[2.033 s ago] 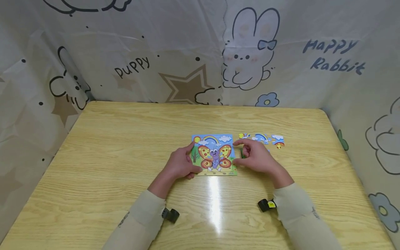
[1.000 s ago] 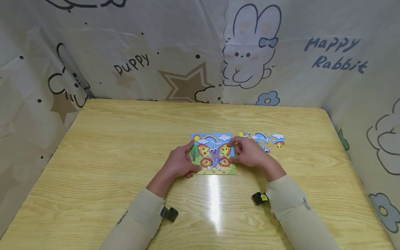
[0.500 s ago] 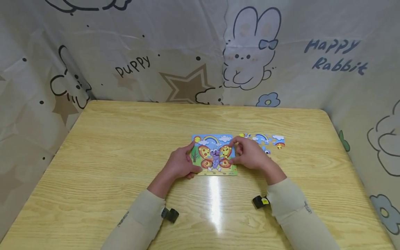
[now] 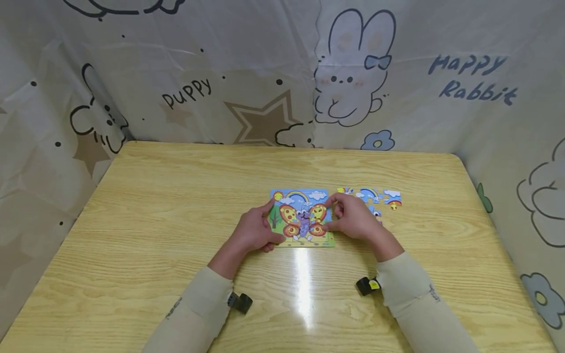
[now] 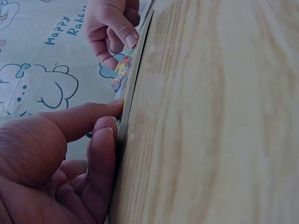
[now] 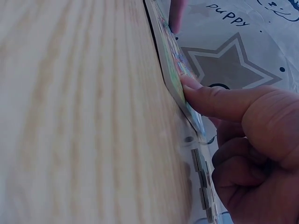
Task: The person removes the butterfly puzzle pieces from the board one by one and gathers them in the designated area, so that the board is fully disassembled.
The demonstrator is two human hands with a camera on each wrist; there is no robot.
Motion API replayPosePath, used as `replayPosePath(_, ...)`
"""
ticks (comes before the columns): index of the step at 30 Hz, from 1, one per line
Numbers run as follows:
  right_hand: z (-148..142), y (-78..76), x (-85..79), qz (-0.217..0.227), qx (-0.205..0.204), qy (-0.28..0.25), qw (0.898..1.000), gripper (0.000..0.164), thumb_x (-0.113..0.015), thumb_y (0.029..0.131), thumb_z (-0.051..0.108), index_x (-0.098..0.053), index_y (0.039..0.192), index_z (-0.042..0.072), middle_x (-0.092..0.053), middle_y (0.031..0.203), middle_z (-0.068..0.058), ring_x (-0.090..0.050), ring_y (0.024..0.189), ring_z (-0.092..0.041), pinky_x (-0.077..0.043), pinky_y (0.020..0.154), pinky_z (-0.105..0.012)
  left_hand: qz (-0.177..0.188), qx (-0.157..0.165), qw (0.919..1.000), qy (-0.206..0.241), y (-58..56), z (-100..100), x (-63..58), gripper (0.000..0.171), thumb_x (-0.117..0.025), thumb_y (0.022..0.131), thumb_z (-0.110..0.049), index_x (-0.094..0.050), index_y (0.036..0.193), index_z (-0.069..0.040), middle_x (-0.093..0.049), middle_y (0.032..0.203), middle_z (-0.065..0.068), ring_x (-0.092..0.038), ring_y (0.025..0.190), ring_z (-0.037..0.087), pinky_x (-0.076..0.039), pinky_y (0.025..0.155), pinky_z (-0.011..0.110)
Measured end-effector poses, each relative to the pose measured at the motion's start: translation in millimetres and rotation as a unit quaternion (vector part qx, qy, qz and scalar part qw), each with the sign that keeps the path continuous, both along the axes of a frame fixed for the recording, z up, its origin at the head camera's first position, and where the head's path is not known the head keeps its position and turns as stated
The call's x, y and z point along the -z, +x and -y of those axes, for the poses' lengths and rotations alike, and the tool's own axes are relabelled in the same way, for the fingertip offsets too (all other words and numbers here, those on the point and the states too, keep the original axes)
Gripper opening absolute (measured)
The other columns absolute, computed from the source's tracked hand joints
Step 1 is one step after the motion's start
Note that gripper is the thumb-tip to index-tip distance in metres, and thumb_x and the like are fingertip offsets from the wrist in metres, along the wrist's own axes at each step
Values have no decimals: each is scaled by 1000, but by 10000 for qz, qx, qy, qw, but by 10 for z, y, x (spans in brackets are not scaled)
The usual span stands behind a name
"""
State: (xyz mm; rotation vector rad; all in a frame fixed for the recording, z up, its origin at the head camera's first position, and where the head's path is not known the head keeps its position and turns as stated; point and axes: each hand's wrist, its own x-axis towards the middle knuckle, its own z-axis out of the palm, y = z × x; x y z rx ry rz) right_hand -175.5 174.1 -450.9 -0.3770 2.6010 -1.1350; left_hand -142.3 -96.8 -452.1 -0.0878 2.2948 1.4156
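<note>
A square butterfly jigsaw puzzle board point(image 4: 304, 243) lies flat on the wooden table. My left hand point(image 4: 256, 229) grips its left side, thumb at the near corner and a fingertip at the upper left edge. Over the right wing, my right hand point(image 4: 354, 215) pinches a puzzle piece between thumb and index finger. From the left wrist view, a yellow and red puzzle piece point(image 5: 122, 67) stands up from the board between those fingertips. In the right wrist view the thumb point(image 6: 205, 93) overlaps the board's edge, and the other fingers are curled.
Several loose jigsaw pieces lie right of the board, among them a rainbow piece point(image 4: 370, 193) and a cloud piece point(image 4: 393, 197). One blue piece point(image 4: 375, 213) is partly behind my right hand. A cartoon-printed cloth point(image 4: 256, 73) hangs behind the table point(image 4: 176, 196).
Two seconds ago my right hand was at the board's right edge; it has shifted left, over the right wing. Through the last second it has barely moved. My left hand stays in place.
</note>
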Motion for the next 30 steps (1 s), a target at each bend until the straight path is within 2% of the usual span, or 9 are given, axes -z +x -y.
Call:
replayPosePath(9, 20, -26, 9, 195, -219, -191, 9994, 42, -87, 80, 11, -67, 116, 4, -42, 63, -1, -37, 58, -17, -40, 73, -37, 3, -32, 10000, -7, -9, 4, 4, 105, -88, 75, -5, -28, 159, -17, -57, 65, 11, -60, 44, 21, -53, 44, 31)
replayPosePath(20, 106, -11, 8, -156, -439, 196, 9987, 49, -90, 76, 28, -68, 114, 6, -48, 65, -1, -41, 57, -16, -41, 62, -34, -71, 81, 9999, -10, -11, 27, 25, 105, -88, 76, -7, -27, 159, -16, -58, 64, 12, -60, 44, 22, -53, 44, 32)
replayPosePath(25, 133, -12, -14, -105, -356, 418, 9984, 45, -89, 76, 27, -68, 110, 7, -51, 69, -2, -45, 61, -17, -40, 60, -34, -67, 131, 9999, 9, -18, 25, 19, 105, -88, 76, -6, -26, 159, -16, -57, 63, 11, -60, 44, 22, -53, 44, 32)
replayPosePath(30, 150, -10, -28, -68, -440, 388, 9983, 40, -88, 78, 24, -68, 107, 6, -52, 71, -2, -46, 63, -18, -42, 63, -35, -50, 128, 9999, -18, -14, 31, 13, 105, -88, 76, -7, -26, 160, -16, -57, 65, 11, -60, 44, 21, -53, 45, 31)
